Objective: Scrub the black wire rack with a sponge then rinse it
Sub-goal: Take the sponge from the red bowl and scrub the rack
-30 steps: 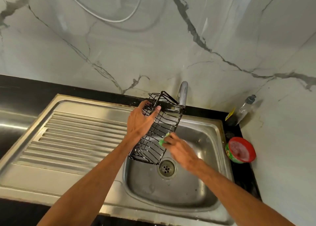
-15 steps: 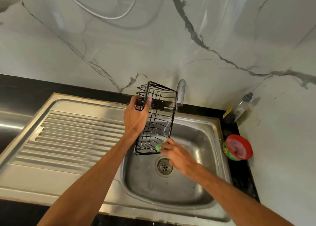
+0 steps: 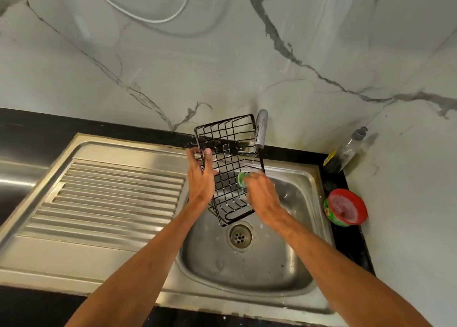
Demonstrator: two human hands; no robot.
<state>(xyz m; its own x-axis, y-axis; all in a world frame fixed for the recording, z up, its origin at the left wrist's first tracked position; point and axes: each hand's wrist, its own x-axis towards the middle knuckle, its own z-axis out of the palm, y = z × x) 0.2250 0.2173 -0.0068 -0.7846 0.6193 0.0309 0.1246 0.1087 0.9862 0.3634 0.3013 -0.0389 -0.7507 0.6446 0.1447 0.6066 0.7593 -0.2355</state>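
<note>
Both hands work at the black wire rack (image 3: 230,168) over the basin of the steel sink (image 3: 247,277). The left hand (image 3: 201,178) grips the rack's left edge, thumb on the near side and fingers curled around the wire frame, and holds it up off the metal. The right hand (image 3: 262,195) clutches a green sponge (image 3: 241,179), only a small part of which shows past the fingertips, and presses it against the grid in the rack's right half.

The rack stands almost upright, slightly tilted, its open side toward the person. Its top end rises in front of the marble wall (image 3: 296,54), just beside the chrome tap (image 3: 261,128); its lower end hangs just above the drain (image 3: 239,236), with no visible contact. Small white flecks of suds dot the wires. A thin thread of water seems to fall from the tap's spout behind the rack's right edge.

Left of the basin lies the ribbed drainboard (image 3: 111,193). On the black counter (image 3: 356,240) to the right, a round green tub with a red lid (image 3: 345,208) sits near the sink's rim, and a clear bottle with a grey cap (image 3: 346,151) leans in the corner against the wall. A pale hose (image 3: 148,17) loops across the wall above.
</note>
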